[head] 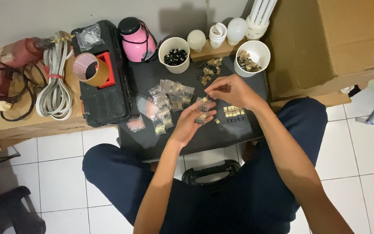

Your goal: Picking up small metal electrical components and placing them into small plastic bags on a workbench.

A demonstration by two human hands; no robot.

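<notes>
A few small electronic parts (203, 118), tan and black, lie loose in the cupped palm of the left hand (191, 123), which is turned upward above the dark counter (221, 134). One more tiny tan-and-black part (206, 99) sits pinched between the fingertips of the right hand (232, 90), held just above the left hand's fingers (too small to tell its exact shape). Just beyond the palm, a short row of like parts (233, 111) lies flat on the counter in a tidy line, tan tops up, with one stray piece (217, 121) lying beside the row, close to the left hand.
</notes>
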